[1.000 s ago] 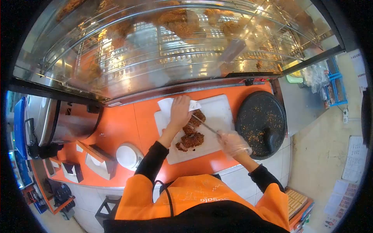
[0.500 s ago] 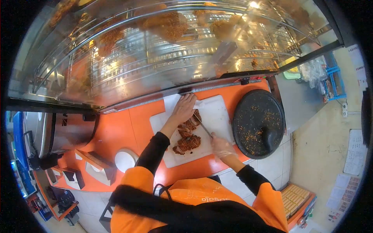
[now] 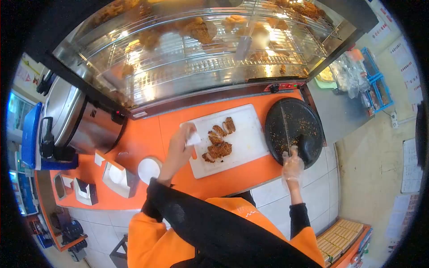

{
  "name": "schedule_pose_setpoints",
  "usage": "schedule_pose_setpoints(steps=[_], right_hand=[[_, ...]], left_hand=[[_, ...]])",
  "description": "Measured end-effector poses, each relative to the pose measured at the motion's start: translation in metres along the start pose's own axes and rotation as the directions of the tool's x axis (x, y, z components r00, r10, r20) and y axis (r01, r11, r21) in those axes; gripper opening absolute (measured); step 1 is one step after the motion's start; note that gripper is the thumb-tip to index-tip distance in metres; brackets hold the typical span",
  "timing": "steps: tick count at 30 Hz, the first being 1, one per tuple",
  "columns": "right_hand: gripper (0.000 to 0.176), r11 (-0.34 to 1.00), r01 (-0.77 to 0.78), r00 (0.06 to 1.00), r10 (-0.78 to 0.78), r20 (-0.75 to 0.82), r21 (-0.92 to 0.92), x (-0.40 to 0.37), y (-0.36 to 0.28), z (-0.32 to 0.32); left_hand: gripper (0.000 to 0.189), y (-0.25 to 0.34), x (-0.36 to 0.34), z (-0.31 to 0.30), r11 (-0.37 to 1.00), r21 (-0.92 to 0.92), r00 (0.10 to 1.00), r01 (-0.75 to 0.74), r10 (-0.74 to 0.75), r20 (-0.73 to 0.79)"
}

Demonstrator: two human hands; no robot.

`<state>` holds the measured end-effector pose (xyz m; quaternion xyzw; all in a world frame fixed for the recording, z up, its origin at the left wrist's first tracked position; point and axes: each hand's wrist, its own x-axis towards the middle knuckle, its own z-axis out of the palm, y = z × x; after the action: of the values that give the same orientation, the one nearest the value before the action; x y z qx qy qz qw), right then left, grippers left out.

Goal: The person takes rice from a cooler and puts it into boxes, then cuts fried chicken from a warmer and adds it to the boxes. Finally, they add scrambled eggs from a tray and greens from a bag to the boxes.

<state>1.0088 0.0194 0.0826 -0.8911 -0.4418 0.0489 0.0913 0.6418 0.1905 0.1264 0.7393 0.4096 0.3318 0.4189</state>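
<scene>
One large glass-fronted metal cabinet [image 3: 214, 60] stands beyond both hands, behind an orange counter [image 3: 167, 127]. Between the hands lies a white rectangular board [image 3: 248, 147], its brown, crumbed meat pieces [image 3: 219, 150] nearer the left. Ahead of the clear-gloved right hand [image 3: 292, 166], closed round a long metal knife [image 3: 286, 126], is a round black stone dish [image 3: 310, 118]. The bare left hand [image 3: 178, 151] pinches white paper [image 3: 193, 139]. Seemingly between cuts, the next move calls for keeping the blade clear of fingers.

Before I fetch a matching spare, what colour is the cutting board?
The cutting board is white, seen best in the head view.
</scene>
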Motion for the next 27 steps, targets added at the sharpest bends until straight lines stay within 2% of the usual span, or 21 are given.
schedule_pose_setpoints(steps=[1,2,3,4,5,6,7,9,10,11,13,14,15,17,18,19,20,21,23,25,27], right_hand=[[0.038,0.998,0.019,0.999,-0.020,-0.025,-0.056,0.007,0.016,0.012],[0.037,0.993,0.040,0.998,-0.045,-0.048,-0.112,0.012,0.023,0.018],[0.039,0.996,-0.014,1.000,0.013,-0.011,-0.087,0.013,0.020,0.014],[0.040,0.996,-0.068,0.997,0.070,0.030,-0.063,0.015,0.015,0.009],[0.042,0.992,-0.122,0.989,0.125,0.074,-0.041,0.015,0.008,0.000],[0.046,0.996,-0.089,0.988,0.085,-0.125,-0.025,0.005,-0.015,-0.018],[0.048,0.999,0.018,0.967,-0.027,-0.254,-0.039,0.005,-0.030,-0.015],[0.052,0.970,0.220,0.838,-0.241,-0.489,-0.100,0.007,-0.059,-0.010],[0.058,0.922,0.385,0.874,-0.350,-0.337,0.039,0.015,-0.083,-0.003],[0.063,0.837,0.508,0.859,-0.475,-0.189,0.203,0.026,-0.113,0.009],[0.083,0.824,0.443,0.837,-0.521,0.167,0.353,0.038,-0.182,0.047],[0.080,0.813,0.539,0.782,-0.580,0.229,0.218,0.047,-0.194,0.070],[0.077,0.772,0.630,0.724,-0.624,0.294,0.086,0.055,-0.206,0.095],[0.071,0.744,0.666,0.701,-0.597,0.391,-0.058,0.053,-0.226,0.103],[0.067,0.781,0.620,0.730,-0.538,0.421,-0.076,0.050,-0.231,0.097],[0.065,0.778,0.626,0.735,-0.567,0.371,-0.050,0.055,-0.227,0.113],[0.063,0.773,0.634,0.737,-0.595,0.320,-0.024,0.062,-0.219,0.132],[0.060,0.757,0.653,0.724,-0.629,0.284,0.013,0.061,-0.213,0.128],[0.056,0.728,0.685,0.700,-0.673,0.237,0.043,0.068,-0.209,0.128],[0.052,0.714,0.698,0.691,-0.689,0.219,0.043,0.073,-0.208,0.132],[0.050,0.723,0.689,0.705,-0.684,0.190,0.048,0.075,-0.207,0.121]], left_hand=[[0.031,-0.002,-0.018,-0.005,0.994,0.094,0.979,0.047,-0.065,0.194],[0.033,-0.003,-0.037,-0.009,0.978,0.196,0.917,0.078,-0.147,0.370],[0.037,0.001,-0.057,-0.013,0.968,0.208,0.797,0.138,-0.233,0.557],[0.041,0.012,-0.079,-0.017,0.953,0.233,0.631,0.196,-0.304,0.714],[0.039,0.020,-0.101,-0.028,0.950,0.197,0.530,0.243,-0.301,0.793],[0.036,0.028,-0.124,-0.045,0.942,0.121,0.495,0.312,-0.270,0.826],[0.034,0.033,-0.147,-0.062,0.921,0.044,0.483,0.388,-0.243,0.841],[0.030,0.041,-0.186,-0.093,0.855,-0.092,0.544,0.510,-0.238,0.805],[0.028,0.048,-0.201,-0.101,0.828,-0.141,0.603,0.543,-0.267,0.751],[0.025,0.059,-0.211,-0.101,0.809,-0.176,0.669,0.561,-0.317,0.672],[0.021,0.087,-0.228,-0.093,0.795,-0.193,0.768,0.575,-0.443,0.463],[0.014,0.114,-0.230,-0.084,0.763,-0.199,0.779,0.615,-0.547,0.307],[0.016,0.122,-0.237,-0.077,0.754,-0.235,0.790,0.613,-0.582,0.192],[0.022,0.134,-0.268,-0.066,0.743,-0.301,0.769,0.598,-0.638,-0.046],[0.023,0.113,-0.301,-0.053,0.550,-0.774,0.811,0.313,-0.579,-0.084],[0.024,0.107,-0.322,-0.043,0.496,-0.859,0.806,0.123,-0.555,-0.206],[0.025,0.109,-0.337,-0.036,0.482,-0.875,0.769,-0.034,-0.546,-0.331],[0.027,0.114,-0.350,-0.034,0.531,-0.836,0.715,-0.140,-0.530,-0.456],[0.030,0.133,-0.373,-0.040,0.637,-0.714,0.596,-0.290,-0.464,-0.656],[0.033,0.161,-0.402,-0.051,0.738,-0.565,0.487,-0.368,-0.365,-0.794],[0.037,0.181,-0.426,-0.062,0.805,-0.442,0.413,-0.395,-0.274,-0.868]])
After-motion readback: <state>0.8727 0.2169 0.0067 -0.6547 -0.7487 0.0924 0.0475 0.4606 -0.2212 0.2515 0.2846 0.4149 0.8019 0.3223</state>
